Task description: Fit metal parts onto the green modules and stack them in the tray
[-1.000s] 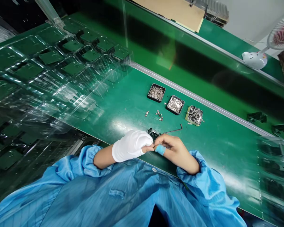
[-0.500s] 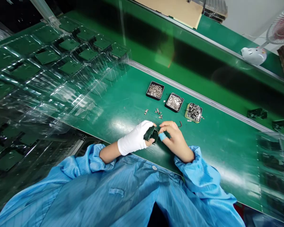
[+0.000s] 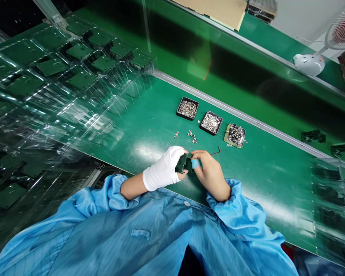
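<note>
My left hand point(image 3: 164, 168), in a white glove with bare fingertips, is closed round a small dark green circuit board assembly point(image 3: 181, 164), held above the bench near its front edge. My right hand point(image 3: 208, 170), bare with blue tape on one finger, has its fingertips pinched together at the right side of the board. What lies between those fingertips is too small to make out. Just beyond the hands are two groups of loose small metal parts point(image 3: 192, 135). A hex key point(image 3: 217, 151) lies behind my right hand.
Small metal parts fill the left black tray point(image 3: 187, 118), the middle black tray point(image 3: 209, 132) and a yellowish tray point(image 3: 226, 141). Clear plastic trays point(image 3: 115, 111) with green boards stand at the left; another clear tray point(image 3: 327, 163) is at right. A white fan point(image 3: 309, 64) stands on the shelf.
My right hand has shifted slightly left, closer to the board, uncovering more of the hex key. The board has turned a little in my left hand. The view has moved slightly.
</note>
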Demonstrator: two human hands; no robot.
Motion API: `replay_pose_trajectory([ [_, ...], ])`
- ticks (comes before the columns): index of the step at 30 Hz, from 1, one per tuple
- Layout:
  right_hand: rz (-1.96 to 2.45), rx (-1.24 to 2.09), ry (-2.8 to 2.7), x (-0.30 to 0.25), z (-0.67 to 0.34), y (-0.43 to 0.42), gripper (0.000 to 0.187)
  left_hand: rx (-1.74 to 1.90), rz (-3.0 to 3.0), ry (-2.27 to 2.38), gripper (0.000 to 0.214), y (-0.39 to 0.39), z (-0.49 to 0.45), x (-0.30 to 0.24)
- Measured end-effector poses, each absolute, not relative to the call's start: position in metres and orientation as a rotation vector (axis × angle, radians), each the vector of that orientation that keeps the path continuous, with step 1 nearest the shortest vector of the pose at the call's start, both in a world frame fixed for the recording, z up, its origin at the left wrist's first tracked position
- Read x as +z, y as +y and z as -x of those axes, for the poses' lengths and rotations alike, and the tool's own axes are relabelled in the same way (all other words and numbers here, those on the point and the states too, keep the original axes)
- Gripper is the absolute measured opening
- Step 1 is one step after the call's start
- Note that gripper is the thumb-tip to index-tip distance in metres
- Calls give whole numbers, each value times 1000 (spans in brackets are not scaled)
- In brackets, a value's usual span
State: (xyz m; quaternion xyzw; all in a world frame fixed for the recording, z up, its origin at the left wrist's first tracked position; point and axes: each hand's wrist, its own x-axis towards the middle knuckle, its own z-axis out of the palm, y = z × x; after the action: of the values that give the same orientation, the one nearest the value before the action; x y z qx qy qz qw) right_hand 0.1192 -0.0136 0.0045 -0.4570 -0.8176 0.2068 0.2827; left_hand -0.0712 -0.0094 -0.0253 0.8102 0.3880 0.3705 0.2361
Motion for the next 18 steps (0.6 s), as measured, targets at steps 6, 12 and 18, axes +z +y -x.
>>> replay_pose_trajectory([
  [6,1261,512,-2319,4,-116,-15,23,651,-2354,1148,22,4,76,6],
  [12,1244,555,-2397,5,-108,-13,27,460,-2563,1292,8,8,71,18],
  [18,1291,556,-2421,11,-105,-10,20,478,-2479,1286,8,12,73,11],
])
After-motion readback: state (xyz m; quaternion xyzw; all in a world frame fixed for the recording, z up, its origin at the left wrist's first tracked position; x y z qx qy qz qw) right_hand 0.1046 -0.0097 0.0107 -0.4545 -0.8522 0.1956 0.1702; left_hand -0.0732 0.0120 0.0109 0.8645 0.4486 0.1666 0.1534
